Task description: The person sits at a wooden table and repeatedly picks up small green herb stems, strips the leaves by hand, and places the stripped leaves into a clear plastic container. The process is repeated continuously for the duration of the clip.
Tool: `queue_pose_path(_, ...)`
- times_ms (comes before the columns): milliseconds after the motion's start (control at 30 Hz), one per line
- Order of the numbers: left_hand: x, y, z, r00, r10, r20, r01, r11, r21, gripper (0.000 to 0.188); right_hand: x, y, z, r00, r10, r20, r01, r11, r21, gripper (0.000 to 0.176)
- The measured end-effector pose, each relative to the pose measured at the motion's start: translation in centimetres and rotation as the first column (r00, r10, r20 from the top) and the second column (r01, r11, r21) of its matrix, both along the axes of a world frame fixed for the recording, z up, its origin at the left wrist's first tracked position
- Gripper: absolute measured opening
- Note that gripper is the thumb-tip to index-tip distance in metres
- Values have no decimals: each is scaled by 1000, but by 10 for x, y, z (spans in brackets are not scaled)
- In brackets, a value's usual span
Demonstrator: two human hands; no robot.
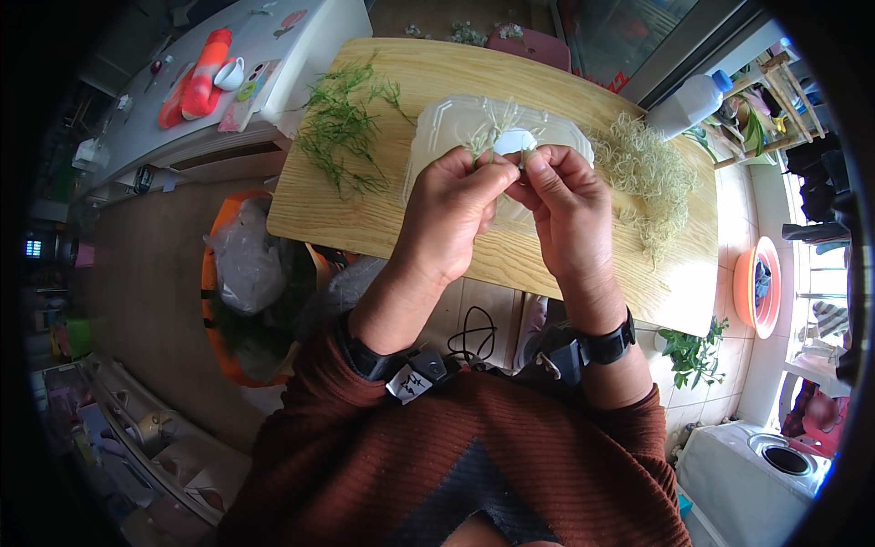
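Above a translucent plastic tray [437,123] on the wooden table, my two hands meet at the fingertips. My left hand [448,198] pinches a thin plant sprig [484,142] with pale, wispy ends spreading upward. Thumb and forefinger of my right hand [573,198] are closed on a small pale strand, partly hidden by the fingers. A white oval patch [514,140] shows on the tray behind the fingertips; I cannot tell what it is. Loose green sprigs [345,123] lie at the table's left, and a heap of pale curly strands [646,171] covers part of its right side.
A bottle with a blue cap [690,102] stands beyond the strands. Left of the table, an orange-rimmed bag [219,342] holds clear plastic and greenery. A white cabinet [301,61] bears a cup [230,74]. A potted plant [694,352] is at the lower right.
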State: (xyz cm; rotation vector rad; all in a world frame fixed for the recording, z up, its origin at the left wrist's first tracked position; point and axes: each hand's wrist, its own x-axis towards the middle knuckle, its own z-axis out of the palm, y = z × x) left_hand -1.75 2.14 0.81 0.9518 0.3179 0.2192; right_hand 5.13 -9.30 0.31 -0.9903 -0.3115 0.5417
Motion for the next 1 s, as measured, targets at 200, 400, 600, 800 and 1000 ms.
queue_pose_path(200, 0, -2, -1, 1000, 11, 8, -11, 1000, 27, 4, -2, 0, 1, 1000, -7, -17, 8, 999, 32, 9)
queue_pose_path(400, 1, -3, -1, 1000, 20, 16, -21, 999, 50, 4, -3, 1, 0, 999, -13, -29, 14, 999, 41, 9)
queue_pose_path(600, 0, -5, -1, 1000, 16, 22, -18, 997, 74, 5, -5, 1, -2, 999, -22, -43, 25, 997, 73, 9)
queue_pose_path(800, 0, -4, -2, 999, -5, 48, 1, 996, 87, 8, -5, 1, -3, 999, -23, -49, 26, 997, 71, 9)
queue_pose_path(1000, 0, 2, -4, 997, -56, 50, 51, 995, 87, 9, -6, 2, -4, 999, -22, -25, 23, 999, 48, 9)
